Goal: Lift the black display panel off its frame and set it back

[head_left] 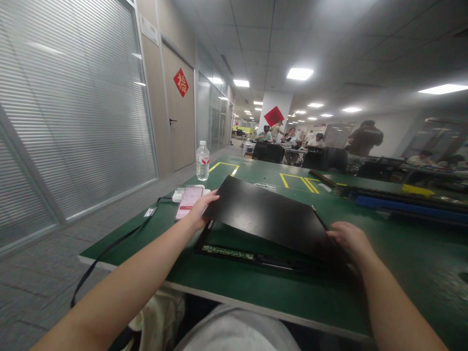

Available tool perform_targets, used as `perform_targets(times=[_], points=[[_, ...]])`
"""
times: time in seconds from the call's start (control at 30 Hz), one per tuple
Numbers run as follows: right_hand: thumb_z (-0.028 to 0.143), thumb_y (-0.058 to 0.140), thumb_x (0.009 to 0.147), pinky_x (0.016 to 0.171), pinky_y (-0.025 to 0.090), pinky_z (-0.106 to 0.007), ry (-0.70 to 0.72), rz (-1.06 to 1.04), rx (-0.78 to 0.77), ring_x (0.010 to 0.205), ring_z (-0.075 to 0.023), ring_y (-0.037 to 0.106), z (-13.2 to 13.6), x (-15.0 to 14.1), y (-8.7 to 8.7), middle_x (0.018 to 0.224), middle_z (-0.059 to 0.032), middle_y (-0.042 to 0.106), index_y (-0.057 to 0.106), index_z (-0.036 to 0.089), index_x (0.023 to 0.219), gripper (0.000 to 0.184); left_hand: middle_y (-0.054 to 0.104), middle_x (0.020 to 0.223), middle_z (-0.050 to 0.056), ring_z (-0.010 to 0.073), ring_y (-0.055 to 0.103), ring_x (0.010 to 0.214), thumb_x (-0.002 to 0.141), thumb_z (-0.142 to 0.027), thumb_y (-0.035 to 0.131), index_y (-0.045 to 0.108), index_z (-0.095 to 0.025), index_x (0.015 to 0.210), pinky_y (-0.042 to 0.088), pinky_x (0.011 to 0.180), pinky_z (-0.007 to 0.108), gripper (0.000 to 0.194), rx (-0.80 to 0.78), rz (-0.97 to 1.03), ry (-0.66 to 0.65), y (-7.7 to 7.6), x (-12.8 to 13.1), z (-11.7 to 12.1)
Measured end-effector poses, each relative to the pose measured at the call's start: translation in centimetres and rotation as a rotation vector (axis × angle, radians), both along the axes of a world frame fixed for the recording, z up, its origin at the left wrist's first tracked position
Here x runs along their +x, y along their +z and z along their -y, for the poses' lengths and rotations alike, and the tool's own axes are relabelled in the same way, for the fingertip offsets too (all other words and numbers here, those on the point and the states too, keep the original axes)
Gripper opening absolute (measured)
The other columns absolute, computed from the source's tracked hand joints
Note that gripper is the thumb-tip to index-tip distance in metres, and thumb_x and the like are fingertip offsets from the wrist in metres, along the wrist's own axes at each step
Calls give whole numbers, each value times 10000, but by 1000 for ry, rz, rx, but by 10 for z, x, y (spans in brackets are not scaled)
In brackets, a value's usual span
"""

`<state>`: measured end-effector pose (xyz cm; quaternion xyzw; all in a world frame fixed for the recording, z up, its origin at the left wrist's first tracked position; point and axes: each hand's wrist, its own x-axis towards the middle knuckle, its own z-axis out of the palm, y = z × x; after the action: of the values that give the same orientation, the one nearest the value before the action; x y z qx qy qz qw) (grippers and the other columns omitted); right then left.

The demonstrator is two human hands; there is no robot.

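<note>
A thin black rectangular panel (265, 209), like a display panel, is tilted above the green table. My left hand (202, 210) grips its left edge, the thumb on top and the other fingers hidden underneath. At the right edge, my right hand (349, 238) holds the panel with its fingers bent around the side. Beneath it lies a dark open frame (272, 262) with green table showing through. A narrow green circuit strip (227, 252) shows along the frame's near side.
A phone (188, 201) with a lit screen and a clear water bottle (203, 162) stand left on the green table (146, 239). A black cable (120, 243) runs over the table's left edge. Long blue and black parts (398, 204) lie at right. Several people are in the background.
</note>
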<state>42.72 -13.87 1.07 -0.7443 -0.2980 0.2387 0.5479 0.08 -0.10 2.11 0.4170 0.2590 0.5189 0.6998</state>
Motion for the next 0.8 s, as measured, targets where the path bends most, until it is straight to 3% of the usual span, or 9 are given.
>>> perform_targets(times=[0.37,0.8], points=[[320,652,671,474,381,-283,7,-21,21,578,-194,600,-5,15,-11,733,-88,745,635,216,829,190,760,906,91,193,687,678,634,-119,711,714,-113,1140,483,575,246,506,40,-14,62,1,5,9],[315,664,658,459,344,-252,56,-44,4,539,-159,546,-7,15,-16,736,-92,742,623,202,852,229,751,861,61,194,675,727,573,-137,730,744,-121,1012,462,617,244,439,100,-33,153,6,8,15]])
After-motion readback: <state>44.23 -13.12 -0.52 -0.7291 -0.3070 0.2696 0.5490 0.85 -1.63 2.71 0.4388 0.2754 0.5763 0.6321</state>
